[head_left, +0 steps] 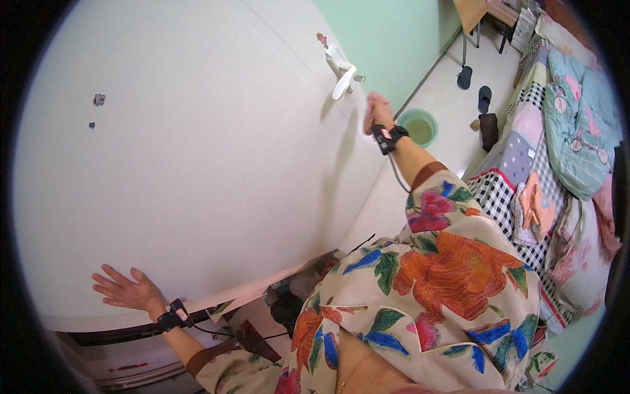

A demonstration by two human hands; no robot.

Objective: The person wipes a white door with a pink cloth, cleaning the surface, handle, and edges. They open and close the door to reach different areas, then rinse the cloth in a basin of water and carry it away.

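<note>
A large white door [197, 151] fills the left and middle of the view. My left hand [131, 292] is at its lower left part, fingers spread wide and nothing held. My right hand [378, 113] is at the door's right edge, just below the white lever handle [344, 80]. It is slightly blurred and seen side-on, its fingers looking stretched out; whether they touch the edge I cannot tell. A small key-like metal piece [359, 78] sticks out beside the handle. Both wrists wear black straps with cables.
A green basin [419, 128] stands on the floor behind my right wrist. Dark slippers [484, 98] lie farther back. At the right is a bed with a checked sheet [489, 197] and a teal quilt [577, 125]. A wooden chair [471, 14] stands at the far end.
</note>
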